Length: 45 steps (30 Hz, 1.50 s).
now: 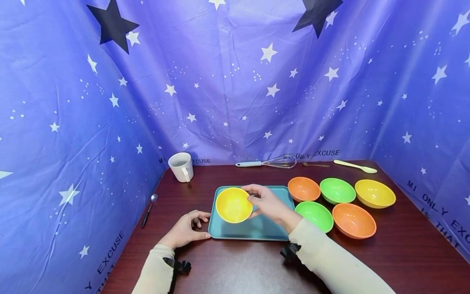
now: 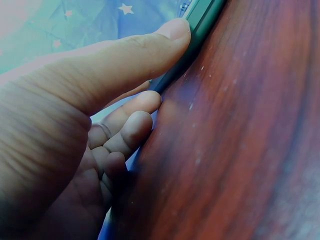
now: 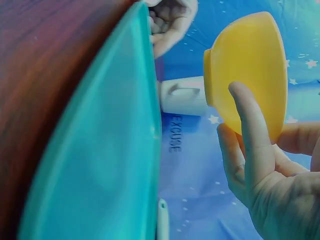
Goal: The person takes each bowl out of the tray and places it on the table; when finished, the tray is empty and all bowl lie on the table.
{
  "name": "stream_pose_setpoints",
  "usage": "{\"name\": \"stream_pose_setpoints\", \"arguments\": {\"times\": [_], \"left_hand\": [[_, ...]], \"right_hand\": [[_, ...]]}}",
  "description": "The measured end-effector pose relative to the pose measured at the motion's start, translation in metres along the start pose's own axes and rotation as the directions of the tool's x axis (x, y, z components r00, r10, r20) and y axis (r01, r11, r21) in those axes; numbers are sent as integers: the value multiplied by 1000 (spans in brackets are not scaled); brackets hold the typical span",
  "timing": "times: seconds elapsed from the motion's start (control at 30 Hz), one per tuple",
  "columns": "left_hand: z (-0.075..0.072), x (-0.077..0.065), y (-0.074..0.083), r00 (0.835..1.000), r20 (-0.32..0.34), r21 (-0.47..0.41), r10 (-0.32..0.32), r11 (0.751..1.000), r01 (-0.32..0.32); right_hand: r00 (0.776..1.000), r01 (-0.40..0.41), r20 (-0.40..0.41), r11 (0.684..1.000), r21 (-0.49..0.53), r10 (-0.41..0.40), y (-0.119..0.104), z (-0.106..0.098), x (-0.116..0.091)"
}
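My right hand [image 1: 267, 203] grips a small yellow bowl [image 1: 233, 205] by its right side, above the left half of a teal tray [image 1: 253, 233]. In the right wrist view the bowl [image 3: 250, 70] hangs clear of the tray [image 3: 105, 130], with fingers and thumb on its outer wall. At the tray's left edge is my left hand [image 1: 186, 229], thumb at the near left corner and fingers bent along the side. The left wrist view has the thumb pressing the tray's rim [image 2: 202, 30], while the other fingertips lie low by the tabletop.
Right of the tray stand two orange bowls [image 1: 304, 189], two green bowls [image 1: 338, 191] and another yellow bowl [image 1: 375, 194]. Along the back lie a whisk [image 1: 271, 163], a small brown spoon [image 1: 315, 165] and a pale spoon [image 1: 354, 166]. A white mug [image 1: 181, 167] and dark-handled spoon [image 1: 149, 210] are left.
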<state>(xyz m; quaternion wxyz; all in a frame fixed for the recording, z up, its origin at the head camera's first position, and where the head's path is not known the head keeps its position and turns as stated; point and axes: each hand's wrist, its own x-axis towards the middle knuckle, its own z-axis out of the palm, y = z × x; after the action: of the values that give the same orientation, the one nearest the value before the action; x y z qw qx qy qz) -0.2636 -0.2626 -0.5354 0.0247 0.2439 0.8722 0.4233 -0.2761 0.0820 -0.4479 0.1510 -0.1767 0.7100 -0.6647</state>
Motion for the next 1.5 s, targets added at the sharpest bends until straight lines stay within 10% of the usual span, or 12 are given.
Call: {"name": "stream_pose_setpoints", "arguments": {"times": [0.63,1.5], "left_hand": [[1,-1,-1,999,-24,-30,35,999,-36],[1,0,0,1000,-4,-1,-13,1000,13]], "right_hand": [[993,74,-89,994,-80,-81,-38,-53,-57],[918,174,-344,980,-102,-198,-5,-168,-150]]}}
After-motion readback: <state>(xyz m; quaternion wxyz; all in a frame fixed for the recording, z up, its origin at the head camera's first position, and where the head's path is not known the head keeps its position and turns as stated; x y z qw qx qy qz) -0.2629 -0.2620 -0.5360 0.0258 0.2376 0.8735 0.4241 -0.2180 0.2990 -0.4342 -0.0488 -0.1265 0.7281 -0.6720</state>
